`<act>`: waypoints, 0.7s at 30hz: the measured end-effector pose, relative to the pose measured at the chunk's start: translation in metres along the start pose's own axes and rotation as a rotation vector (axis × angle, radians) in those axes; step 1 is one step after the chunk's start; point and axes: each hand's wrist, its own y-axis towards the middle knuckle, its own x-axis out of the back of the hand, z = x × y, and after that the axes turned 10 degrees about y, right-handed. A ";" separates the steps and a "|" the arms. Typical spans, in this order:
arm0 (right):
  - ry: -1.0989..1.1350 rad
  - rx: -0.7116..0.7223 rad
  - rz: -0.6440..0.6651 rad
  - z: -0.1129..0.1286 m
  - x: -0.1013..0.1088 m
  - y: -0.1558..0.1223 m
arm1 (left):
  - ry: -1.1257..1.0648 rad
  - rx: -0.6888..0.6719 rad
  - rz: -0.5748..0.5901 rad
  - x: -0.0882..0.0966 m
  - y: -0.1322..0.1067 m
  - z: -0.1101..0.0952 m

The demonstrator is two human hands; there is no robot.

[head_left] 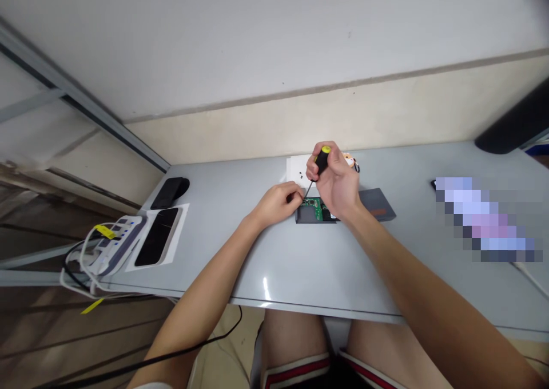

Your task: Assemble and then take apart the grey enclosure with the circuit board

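My right hand (pixel 337 180) is wrapped round the black and yellow handle of a screwdriver (pixel 323 157). Its thin shaft slants down and left to the upper left corner of a green circuit board (pixel 317 207). The board sits in an open dark grey case (pixel 306 214) on the table. At that same corner is my left hand (pixel 281 201), its fingers curled together beside the screwdriver tip; what they pinch, if anything, is hidden. A dark grey cover (pixel 377 204) lies to the right, partly behind my right wrist.
White paper (pixel 295 169) with several tiny dark pieces lies behind the case. On the grey table (pixel 283 263), a power strip (pixel 122 243) with cables and a black phone (pixel 158 236) are at left. A blurred-out device (pixel 484 220) with a white cable lies right. A wall rises behind.
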 end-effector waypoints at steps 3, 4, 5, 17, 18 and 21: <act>0.004 0.011 0.007 0.000 -0.002 -0.001 | 0.008 0.005 0.002 0.000 0.000 -0.001; 0.014 0.014 0.013 -0.001 -0.003 -0.001 | 0.009 0.003 0.002 0.000 0.000 -0.001; 0.025 0.015 0.019 -0.001 -0.003 -0.001 | 0.009 -0.001 0.000 0.000 0.000 -0.001; -0.013 0.023 -0.028 -0.001 -0.002 -0.001 | 0.016 0.023 0.007 0.001 0.001 -0.002; -0.011 0.016 -0.030 -0.002 -0.003 -0.001 | 0.015 0.023 0.008 0.001 0.001 -0.003; 0.016 0.006 -0.016 -0.003 -0.005 -0.002 | 0.009 0.019 0.008 0.001 0.001 -0.003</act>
